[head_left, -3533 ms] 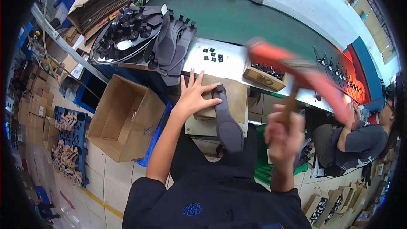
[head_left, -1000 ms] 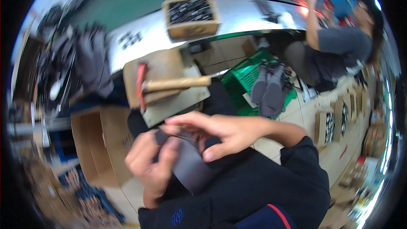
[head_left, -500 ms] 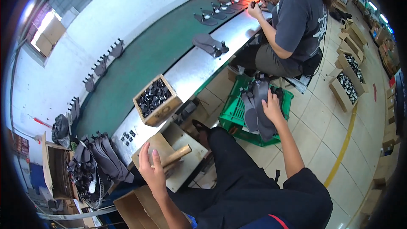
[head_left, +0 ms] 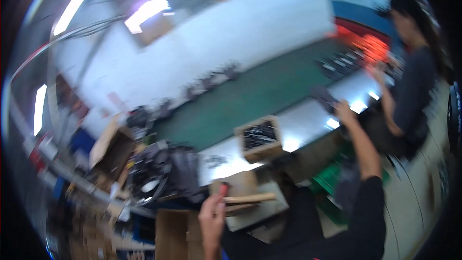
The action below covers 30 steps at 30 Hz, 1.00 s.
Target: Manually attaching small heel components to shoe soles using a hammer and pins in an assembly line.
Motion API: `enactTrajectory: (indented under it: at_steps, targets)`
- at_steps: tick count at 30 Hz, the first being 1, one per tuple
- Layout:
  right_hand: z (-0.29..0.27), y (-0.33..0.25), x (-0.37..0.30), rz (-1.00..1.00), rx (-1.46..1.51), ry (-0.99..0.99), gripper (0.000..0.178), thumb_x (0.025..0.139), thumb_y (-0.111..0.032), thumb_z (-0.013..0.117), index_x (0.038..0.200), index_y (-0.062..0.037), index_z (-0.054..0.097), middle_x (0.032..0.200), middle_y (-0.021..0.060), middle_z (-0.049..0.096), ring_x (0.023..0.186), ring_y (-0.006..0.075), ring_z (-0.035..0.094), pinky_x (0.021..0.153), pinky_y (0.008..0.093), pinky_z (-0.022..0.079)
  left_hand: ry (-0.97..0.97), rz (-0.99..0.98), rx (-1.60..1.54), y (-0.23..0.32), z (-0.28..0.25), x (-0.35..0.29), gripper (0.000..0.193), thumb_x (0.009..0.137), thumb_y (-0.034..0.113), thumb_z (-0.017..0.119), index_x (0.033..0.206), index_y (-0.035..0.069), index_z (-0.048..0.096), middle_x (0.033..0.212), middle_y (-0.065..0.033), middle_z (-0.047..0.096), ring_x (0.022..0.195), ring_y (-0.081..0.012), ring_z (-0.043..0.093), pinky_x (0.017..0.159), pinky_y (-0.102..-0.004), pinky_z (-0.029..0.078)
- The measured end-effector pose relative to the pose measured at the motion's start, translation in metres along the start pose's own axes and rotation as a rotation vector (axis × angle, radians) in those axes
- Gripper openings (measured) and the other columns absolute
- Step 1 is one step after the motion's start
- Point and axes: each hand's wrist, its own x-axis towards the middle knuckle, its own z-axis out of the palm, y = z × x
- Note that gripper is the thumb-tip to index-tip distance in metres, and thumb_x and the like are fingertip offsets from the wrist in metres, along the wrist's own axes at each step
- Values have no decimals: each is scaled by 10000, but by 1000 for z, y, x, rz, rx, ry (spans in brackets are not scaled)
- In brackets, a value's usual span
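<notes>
My left hand (head_left: 211, 215) is low, beside a round wooden handle (head_left: 252, 197) that lies across a wooden block (head_left: 240, 180). Its fingers look curled around a small red object (head_left: 224, 189), whose kind the blur hides. Stretched out over the metal table edge, my right hand (head_left: 345, 113) is at the near end of a grey sole-shaped piece (head_left: 323, 97). Motion smears its fingers, so I cannot tell whether it grips that piece.
A wooden box (head_left: 262, 151) of small black parts stands on the metal strip (head_left: 298, 130) beside a green belt (head_left: 255, 91). A green crate (head_left: 332, 183) with grey pieces is below. A co-worker (head_left: 414, 86) sits at right. Grey pieces (head_left: 185, 171) pile at left near a cardboard box (head_left: 111, 147).
The view has swung left and blurred. My right hand left the grey pieces in the crate and reached the piece on the table. A red object now shows at my left hand.
</notes>
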Motion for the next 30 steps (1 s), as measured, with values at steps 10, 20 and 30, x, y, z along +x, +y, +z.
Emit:
enactTrajectory:
  at_steps: [10,20,30]
  targets:
    - [-177,-321,-51,-1366,-272,524,140,885,-111,616,1021,-138,626,932,28,516,887,187,557,924,401,413,92,393,302,62,5,0,665,848,262,771,1396,14,486,1475,-189,464,1380,-393,425,1120,-475,332]
    - [-123,-442,-195,-774,619,-404,863,800,-360,815,1416,54,374,1261,221,540,1115,408,566,976,438,470,-40,181,-769,52,-15,-12,876,855,-99,684,1530,84,157,1376,-208,489,1041,-275,681,913,-390,563]
    - [-66,-376,-261,-456,313,-725,541,798,-176,770,1273,-76,531,964,190,696,857,380,698,718,440,554,221,-81,-861,-11,-3,-1,295,1011,141,592,1274,28,521,1353,-161,526,1052,-242,637,916,-357,518]
